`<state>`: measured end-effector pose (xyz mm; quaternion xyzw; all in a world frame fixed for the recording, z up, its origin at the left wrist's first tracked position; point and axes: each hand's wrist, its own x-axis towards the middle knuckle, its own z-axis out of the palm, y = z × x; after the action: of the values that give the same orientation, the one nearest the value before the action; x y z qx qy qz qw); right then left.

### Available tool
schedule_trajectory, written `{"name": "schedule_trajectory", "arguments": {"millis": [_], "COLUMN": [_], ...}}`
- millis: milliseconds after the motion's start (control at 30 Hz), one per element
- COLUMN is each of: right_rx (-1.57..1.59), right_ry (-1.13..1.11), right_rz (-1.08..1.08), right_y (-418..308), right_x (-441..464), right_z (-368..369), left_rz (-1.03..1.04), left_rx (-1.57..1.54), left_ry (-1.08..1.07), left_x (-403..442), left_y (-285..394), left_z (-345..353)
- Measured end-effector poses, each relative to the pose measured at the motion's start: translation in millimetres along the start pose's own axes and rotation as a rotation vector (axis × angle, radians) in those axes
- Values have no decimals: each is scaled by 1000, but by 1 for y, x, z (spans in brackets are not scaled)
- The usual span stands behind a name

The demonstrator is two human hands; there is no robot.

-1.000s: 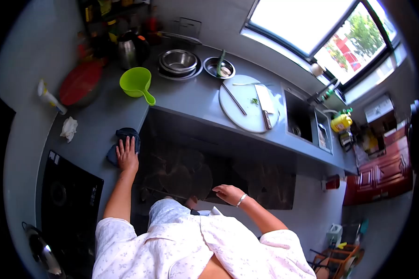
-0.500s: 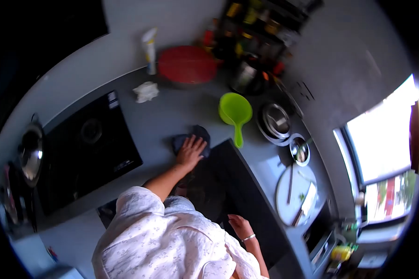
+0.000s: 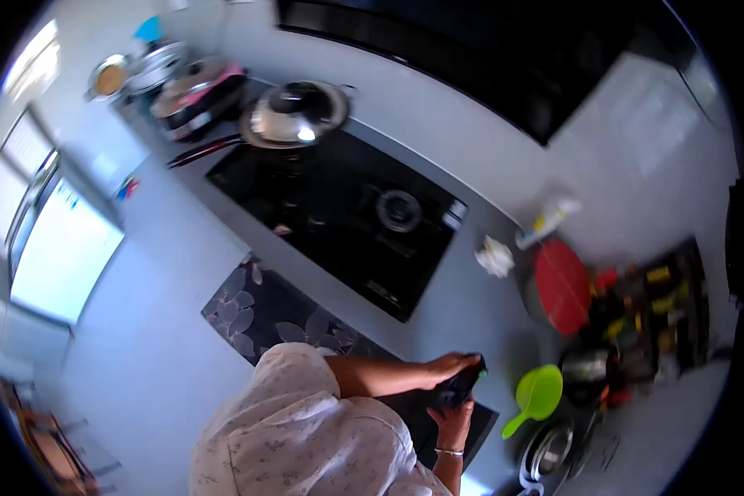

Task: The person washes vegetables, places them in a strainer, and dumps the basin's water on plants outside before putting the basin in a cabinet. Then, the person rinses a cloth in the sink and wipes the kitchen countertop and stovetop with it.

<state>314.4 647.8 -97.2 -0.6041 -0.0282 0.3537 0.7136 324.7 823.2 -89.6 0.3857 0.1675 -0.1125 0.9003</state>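
A dark, bunched cloth (image 3: 458,388) is held between both hands, over the front edge of the counter. My left hand (image 3: 448,369) grips its upper part with closed fingers. From below, my right hand (image 3: 454,423), with a bracelet at the wrist, closes on the lower part. A small green spot shows at the cloth's edge by my left fingertips. Blur hides some finger detail. To the right of my hands, a lime-green ladle-shaped dipper (image 3: 540,392) rests on the grey counter (image 3: 450,326).
A black cooktop (image 3: 339,219) is set into the counter, with a lidded pan (image 3: 296,116) at its far left. Crumpled white tissue (image 3: 495,257) lies near a red cover (image 3: 563,286). Metal bowls (image 3: 551,450) stand at lower right. A patterned dark mat (image 3: 281,310) lies on the floor.
My view has swung left toward the cooktop. The cloth, pressed under my left hand on the counter before, is now lifted, and my right hand has come up to grip it too.
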Motion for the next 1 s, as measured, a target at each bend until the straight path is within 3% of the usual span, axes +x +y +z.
{"name": "schedule_trajectory", "arguments": {"millis": [33,167,200,267,300,400,467,600,800,833,900,933,1000], "right_rx": [176,-14,-369,-491,-620,-478,-539,-665,-835,-838,-916,-912,-882], "right_ry": [-70,-238,-341,-448,-521,-721,-828,-1021,-1205,-1200,-1242,-1231,-1363], "right_rz": [5,-11,-189,-154,-143,36,69,143,28,24,-51,-64,-100], "right_y": [-3,9,14,20,28,41,46,55,44,41,36,39,51], "right_x": [8,28,33,26,26,-2,-21,-42,-53,-59,-74,-78,-88], "right_z": [11,41,46,73,81,136,167,211,298,324,380,410,473], "left_rz": [4,55,128,128,198,253,320,408,675,673,927,893,985], "left_rx": [-85,-177,-187,-304,-295,-315,-435,-680,-1231,-1230,-1249,-1253,-1197], "left_ry": [-107,-60,-42,-12,80,461,561,1047,945,938,800,912,855], "left_x": [-8,-79,-119,-166,-195,-265,-315,-396,-472,-482,-498,-515,-546], "left_y": [-4,-3,6,-7,-13,-46,-59,-89,-170,-184,-204,-189,-182], "left_z": [-11,-40,-41,-65,-70,-96,-102,-124,-230,-249,-291,-288,-301]}}
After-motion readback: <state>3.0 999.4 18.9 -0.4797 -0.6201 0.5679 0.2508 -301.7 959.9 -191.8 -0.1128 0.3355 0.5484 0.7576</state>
